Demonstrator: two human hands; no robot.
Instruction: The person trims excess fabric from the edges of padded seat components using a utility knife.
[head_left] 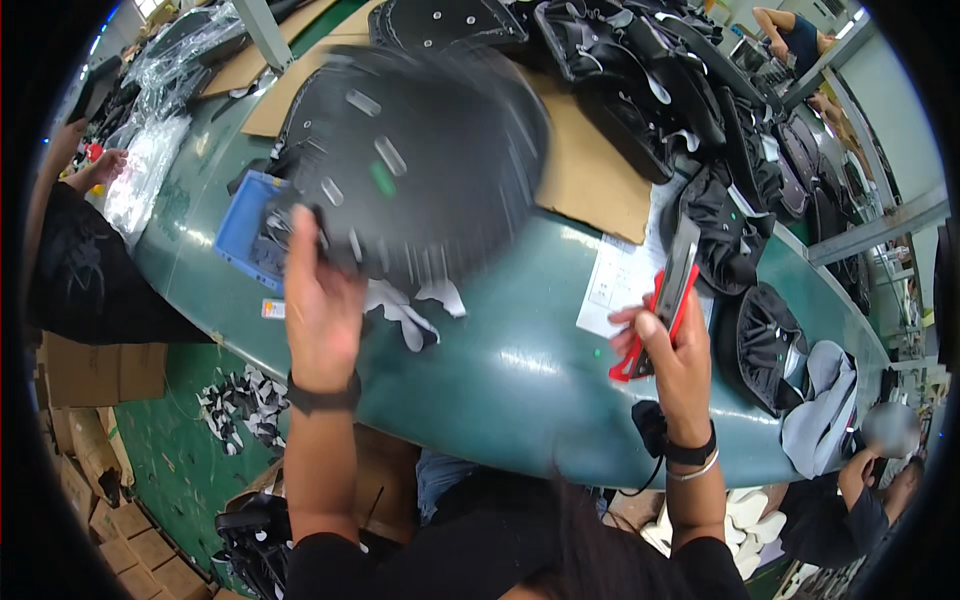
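Note:
A large black rounded panel [450,150] with slots and a green mark is smeared by motion above the table. At its near left edge is my left hand [325,300], thumb up and fingers closed on the rim, partly hidden. My right hand [675,350] is wrapped around a red utility knife [675,300], its tip pointing up and away. Under the knife lies a white printed sheet [605,285]. Grey-white fabric scraps [405,315] rest on the table just below the panel.
A blue bin [240,225] stands left of the panel on the green table [520,370]. Cardboard [600,180] and black padded parts [640,90] fill the far side. Black covered pieces [760,345] sit at the right. Other people work at both sides. Scraps [245,405] litter the floor.

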